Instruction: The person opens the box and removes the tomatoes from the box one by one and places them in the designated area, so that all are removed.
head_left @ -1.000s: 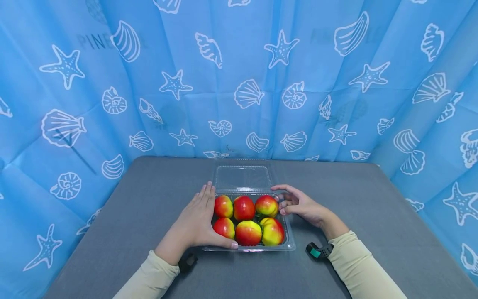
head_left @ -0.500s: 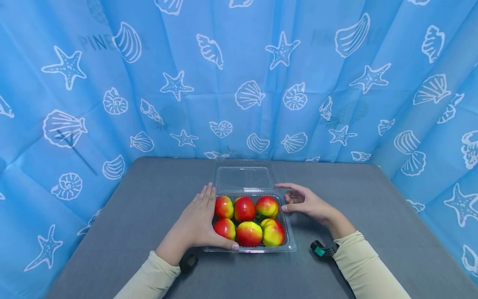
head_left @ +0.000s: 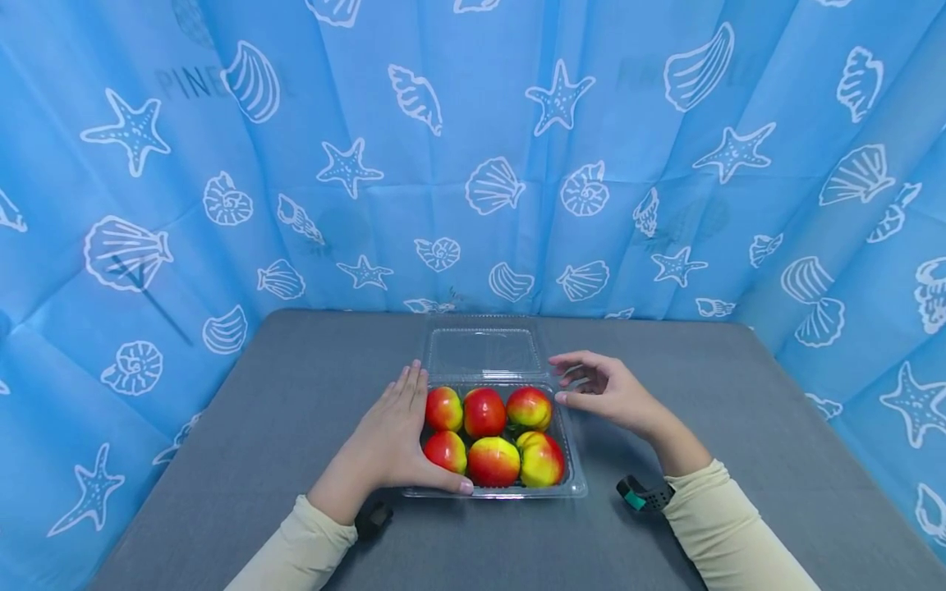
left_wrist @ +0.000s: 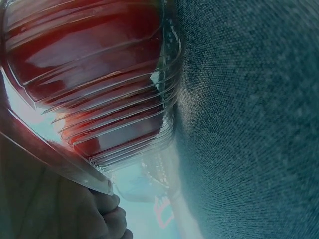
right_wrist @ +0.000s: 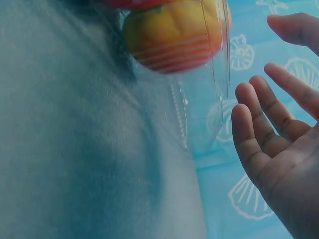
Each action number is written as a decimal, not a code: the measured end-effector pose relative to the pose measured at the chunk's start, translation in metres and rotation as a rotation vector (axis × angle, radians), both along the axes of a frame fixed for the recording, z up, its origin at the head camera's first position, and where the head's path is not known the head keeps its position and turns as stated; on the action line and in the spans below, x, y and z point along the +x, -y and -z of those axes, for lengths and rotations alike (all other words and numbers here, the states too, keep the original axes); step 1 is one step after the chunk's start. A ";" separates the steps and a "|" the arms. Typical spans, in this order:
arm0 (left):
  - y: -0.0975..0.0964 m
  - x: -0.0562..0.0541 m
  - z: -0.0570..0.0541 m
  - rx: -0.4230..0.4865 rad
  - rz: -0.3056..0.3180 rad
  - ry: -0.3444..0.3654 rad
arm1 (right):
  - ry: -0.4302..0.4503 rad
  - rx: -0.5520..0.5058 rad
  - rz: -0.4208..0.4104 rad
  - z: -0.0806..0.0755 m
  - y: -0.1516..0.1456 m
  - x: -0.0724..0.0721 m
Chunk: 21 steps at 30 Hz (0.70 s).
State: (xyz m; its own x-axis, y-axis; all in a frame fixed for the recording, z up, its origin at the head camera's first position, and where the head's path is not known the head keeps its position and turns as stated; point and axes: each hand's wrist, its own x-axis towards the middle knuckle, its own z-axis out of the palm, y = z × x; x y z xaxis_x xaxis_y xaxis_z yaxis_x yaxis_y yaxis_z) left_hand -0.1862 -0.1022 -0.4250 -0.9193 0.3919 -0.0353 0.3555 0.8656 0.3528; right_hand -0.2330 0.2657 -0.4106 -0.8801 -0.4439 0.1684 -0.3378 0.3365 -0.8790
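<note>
A clear plastic clamshell box [head_left: 572,480] lies opened out on the table, its lid [head_left: 484,351] folded back toward the curtain. Inside sit several round red-and-yellow fruits [head_left: 493,462] that look like apples, in two rows. My left hand [head_left: 388,443] rests along the box's left edge, fingers straight and pointing away, thumb along the front rim. In the left wrist view, its fingers [left_wrist: 107,219] show beside the rim. My right hand [head_left: 609,394] is at the back right corner with nothing in it, fingers relaxed and parted. The right wrist view shows its fingers [right_wrist: 261,114] apart from the box wall.
The grey cloth-covered table [head_left: 709,394] extends around the box on all sides. Behind it and at both sides hangs a blue curtain [head_left: 443,139] with white shells and starfish. A dark band [head_left: 643,494] is on the right wrist, another dark device [head_left: 373,519] on the left.
My right hand has drawn back to the right from the rear right fruit and its fingers have loosened. The left hand, box and fruits stay in place.
</note>
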 end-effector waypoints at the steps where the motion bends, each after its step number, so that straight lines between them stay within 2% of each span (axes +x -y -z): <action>1: 0.000 0.000 0.000 0.000 0.001 -0.001 | -0.013 0.018 -0.011 -0.001 0.002 0.001; 6: 0.000 0.000 0.000 0.003 0.000 -0.002 | -0.076 0.096 -0.054 -0.003 0.008 0.005; 12: -0.001 0.000 -0.002 -0.002 0.002 -0.005 | -0.119 0.133 -0.100 -0.003 0.011 0.008; 21: -0.001 0.000 -0.002 -0.004 0.001 -0.006 | -0.135 0.171 -0.115 -0.002 0.017 0.010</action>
